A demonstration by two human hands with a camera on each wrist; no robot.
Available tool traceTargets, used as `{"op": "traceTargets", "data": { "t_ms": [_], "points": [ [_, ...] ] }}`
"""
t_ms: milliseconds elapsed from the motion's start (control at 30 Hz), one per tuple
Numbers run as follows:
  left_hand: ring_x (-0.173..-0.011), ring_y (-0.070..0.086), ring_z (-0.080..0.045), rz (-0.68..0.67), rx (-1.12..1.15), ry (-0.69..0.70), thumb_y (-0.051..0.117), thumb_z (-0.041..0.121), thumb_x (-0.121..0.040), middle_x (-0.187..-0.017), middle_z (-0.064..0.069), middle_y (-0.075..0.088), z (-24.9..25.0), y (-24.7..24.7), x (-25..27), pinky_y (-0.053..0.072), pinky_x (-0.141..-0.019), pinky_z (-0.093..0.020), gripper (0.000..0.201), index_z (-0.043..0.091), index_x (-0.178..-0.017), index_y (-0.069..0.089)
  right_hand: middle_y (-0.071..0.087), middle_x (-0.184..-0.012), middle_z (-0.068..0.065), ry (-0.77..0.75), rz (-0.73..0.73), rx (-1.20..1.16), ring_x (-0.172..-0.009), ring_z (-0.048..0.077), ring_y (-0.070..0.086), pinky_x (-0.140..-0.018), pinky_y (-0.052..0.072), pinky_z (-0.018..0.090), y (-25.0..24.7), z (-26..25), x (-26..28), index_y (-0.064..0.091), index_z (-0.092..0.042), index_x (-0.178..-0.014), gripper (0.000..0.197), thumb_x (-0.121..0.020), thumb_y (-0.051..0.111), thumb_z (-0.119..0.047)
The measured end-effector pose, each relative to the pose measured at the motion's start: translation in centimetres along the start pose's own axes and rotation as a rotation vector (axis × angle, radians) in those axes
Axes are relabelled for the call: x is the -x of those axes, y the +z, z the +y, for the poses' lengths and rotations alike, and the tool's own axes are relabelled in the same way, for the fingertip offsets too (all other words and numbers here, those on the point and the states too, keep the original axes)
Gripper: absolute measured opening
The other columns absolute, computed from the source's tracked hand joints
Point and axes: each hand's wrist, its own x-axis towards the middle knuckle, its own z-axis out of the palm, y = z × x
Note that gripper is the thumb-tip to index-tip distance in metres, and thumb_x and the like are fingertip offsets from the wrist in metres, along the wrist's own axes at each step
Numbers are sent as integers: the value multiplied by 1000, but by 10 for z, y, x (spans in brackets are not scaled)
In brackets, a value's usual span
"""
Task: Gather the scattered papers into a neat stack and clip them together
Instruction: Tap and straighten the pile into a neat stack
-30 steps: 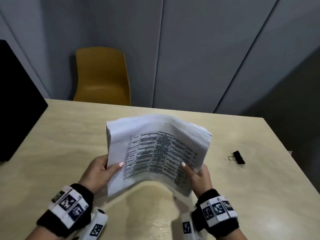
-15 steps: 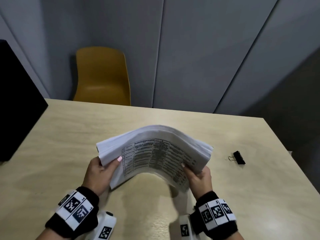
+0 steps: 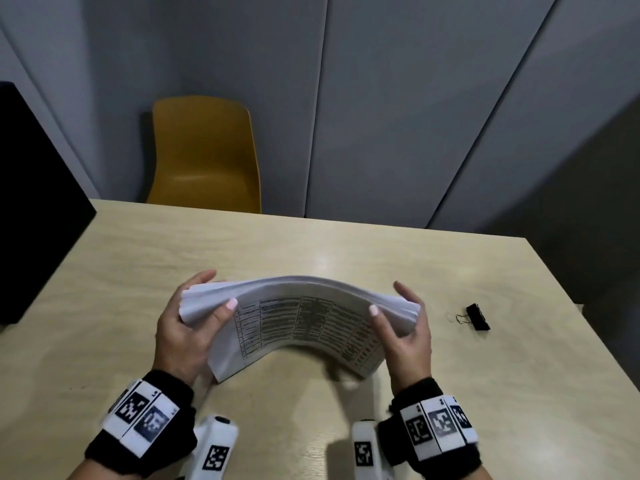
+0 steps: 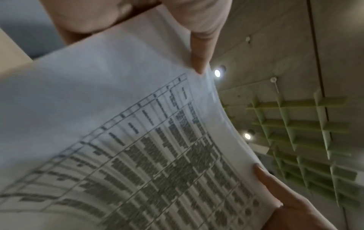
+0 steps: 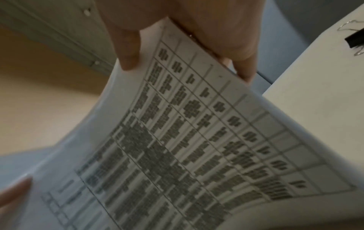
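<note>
A thick stack of white papers (image 3: 304, 323), its near sheet printed with a table, arches upward between both hands above the table. My left hand (image 3: 194, 317) grips the stack's left end, thumb on the printed side and fingers behind. My right hand (image 3: 405, 327) grips the right end the same way. The wrist views show the printed sheet (image 4: 138, 155) (image 5: 197, 140) close up with a thumb pressed on it. A black binder clip (image 3: 476, 317) lies on the table to the right of the stack, apart from both hands, and also appears in the right wrist view as the clip (image 5: 354, 40).
The light wooden table (image 3: 138, 271) spreads around the hands. A yellow chair (image 3: 204, 154) stands behind its far edge. A black panel (image 3: 31, 202) sits at the left. Grey wall panels close off the back.
The stack has tipped from nearly upright to lying flatter and lower over the table. Both hands moved outward to its ends, and the arch has widened.
</note>
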Motion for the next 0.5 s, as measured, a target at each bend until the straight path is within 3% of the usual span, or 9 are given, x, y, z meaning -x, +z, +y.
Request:
{"op": "traceTargets", "data": {
  "t_ms": [33,100,167,233,300,367,433,500],
  "points": [
    [-86,63,4,25,49,-18,72,24,-74,-104,8,65,7,1,1,53,-75,-17,37,26,-109,60,62,-105,2,-14,41,-9,-88,4,62,-75,50,19,2,-6,0,51,-28,-120,71,-58,72,-56],
    [-94,63,-17,69,171,-99,67,46,-68,-105,5,67,15,6,1,53,-82,-40,36,33,-102,63,61,-104,5,-13,118,-83,-83,1,59,-73,47,17,8,-14,-4,53,-26,-116,75,-54,60,-67],
    [-88,62,-26,154,227,-155,63,55,-64,-93,3,67,17,13,-2,50,-82,-51,35,30,-88,66,60,-101,6,81,207,-161,-87,16,59,-81,48,33,16,-18,-12,57,-28,-100,60,-55,55,-68],
    [-81,61,-27,246,206,-188,63,56,-67,-76,5,66,17,19,-6,51,-80,-53,33,23,-74,67,60,-94,5,142,282,-175,-91,29,59,-87,47,46,21,-21,-18,58,-28,-84,50,-53,59,-68],
    [-76,60,-27,297,188,-201,66,50,-69,-65,8,66,14,21,-10,52,-78,-50,29,20,-65,66,60,-90,4,146,313,-169,-90,29,59,-90,48,49,24,-21,-20,59,-28,-78,43,-52,64,-62],
    [-76,59,-27,303,192,-198,67,41,-70,-64,8,67,13,21,-13,51,-77,-50,22,21,-62,67,59,-86,3,140,310,-179,-84,25,56,-84,49,46,25,-22,-21,60,-28,-75,35,-52,67,-54],
    [-80,61,-29,307,197,-177,68,35,-70,-69,8,70,11,21,-14,50,-83,-54,15,22,-63,68,57,-86,3,136,306,-181,-81,23,54,-76,47,42,24,-20,-19,60,-29,-75,31,-51,67,-49],
    [-90,63,-36,315,203,-132,69,35,-69,-75,8,73,9,19,-12,48,-90,-60,12,24,-67,68,56,-91,3,110,301,-193,-84,23,53,-76,45,40,23,-17,-16,61,-30,-79,33,-51,65,-47]
  ]
}}
